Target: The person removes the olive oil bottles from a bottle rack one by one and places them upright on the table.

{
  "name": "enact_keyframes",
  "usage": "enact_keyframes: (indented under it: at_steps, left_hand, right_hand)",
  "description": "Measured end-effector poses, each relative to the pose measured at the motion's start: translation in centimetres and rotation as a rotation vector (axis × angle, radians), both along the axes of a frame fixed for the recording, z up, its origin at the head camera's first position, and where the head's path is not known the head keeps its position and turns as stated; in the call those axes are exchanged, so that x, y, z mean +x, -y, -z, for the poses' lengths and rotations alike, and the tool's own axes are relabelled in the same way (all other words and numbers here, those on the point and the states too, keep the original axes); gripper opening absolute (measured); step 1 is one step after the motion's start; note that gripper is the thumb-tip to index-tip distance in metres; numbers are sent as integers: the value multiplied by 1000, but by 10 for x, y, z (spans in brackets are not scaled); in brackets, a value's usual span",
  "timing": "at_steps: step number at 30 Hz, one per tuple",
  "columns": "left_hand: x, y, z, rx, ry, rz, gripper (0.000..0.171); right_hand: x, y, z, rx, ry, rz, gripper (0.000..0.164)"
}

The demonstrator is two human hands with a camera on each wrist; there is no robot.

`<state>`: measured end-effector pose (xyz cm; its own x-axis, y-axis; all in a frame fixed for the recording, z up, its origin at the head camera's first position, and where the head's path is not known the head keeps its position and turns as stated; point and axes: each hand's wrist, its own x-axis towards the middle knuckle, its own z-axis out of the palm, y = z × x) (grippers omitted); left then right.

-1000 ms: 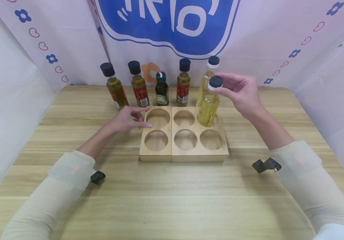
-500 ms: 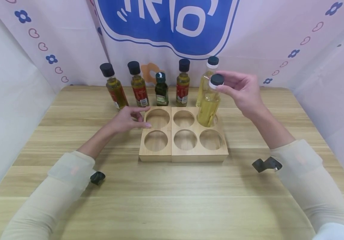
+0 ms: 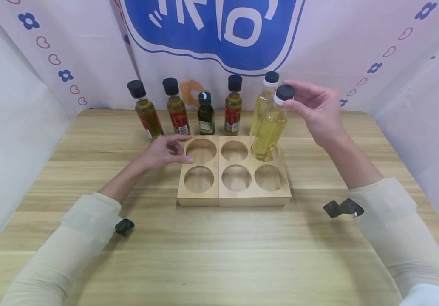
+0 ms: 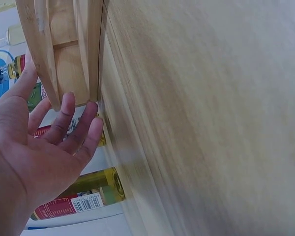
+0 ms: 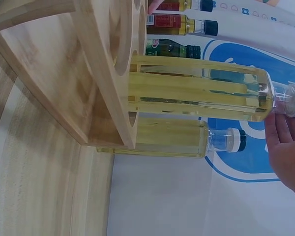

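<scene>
My right hand (image 3: 320, 112) pinches a tall clear bottle of pale yellow oil (image 3: 270, 131) by its neck, near the dark cap. The bottle leans to the right, its base at the back right hole of the pale wooden bottle rack (image 3: 253, 197). In the right wrist view the rack's board hides the very bottom of the bottle (image 5: 201, 91). At the rack's left end, my left hand (image 3: 162, 151) holds the edge, thumb and index finger spread on the top board. Fingertips (image 4: 92, 109) show beside the rack's hollow end in the left wrist view. The other round holes have no bottle in them.
Behind the rack stand several bottles: red-labelled oil bottles (image 3: 149, 117), a small dark green bottle (image 3: 206, 117) and a second pale yellow oil bottle (image 3: 261, 106), partly hidden. A printed cloth (image 3: 97, 55) hangs at the table's (image 3: 219, 250) back edge.
My right hand has moved right and slightly up, tilting the top of the oil bottle to the right. Its base stays at the same hole. My left hand and the rack have hardly moved.
</scene>
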<state>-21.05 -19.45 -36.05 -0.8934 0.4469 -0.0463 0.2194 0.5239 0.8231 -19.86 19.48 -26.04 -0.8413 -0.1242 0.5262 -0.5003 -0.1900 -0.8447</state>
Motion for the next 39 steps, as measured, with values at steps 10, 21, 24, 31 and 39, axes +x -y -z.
enact_keyframes:
  at_steps: [10,21,24,31,39]
  left_hand:
    - [-1,0,-1,-26,-30,14,67]
    - [-2,1,-1,-34,-38,23,66]
    - [-2,0,-1,-38,-32,20,66]
    - [-1,0,-1,-18,-9,12,67]
    - [0,0,0,5,-4,8,68]
  right_hand:
    - [-2,-3,-5,-80,-38,-8,28]
    - [-4,-4,-13,-170,-88,-29,26]
    - [-5,-5,-14,-235,-87,-61,26]
    - [-3,-7,-19,-309,-75,-101,25]
    - [-3,-11,-23,-383,-14,-140,28]
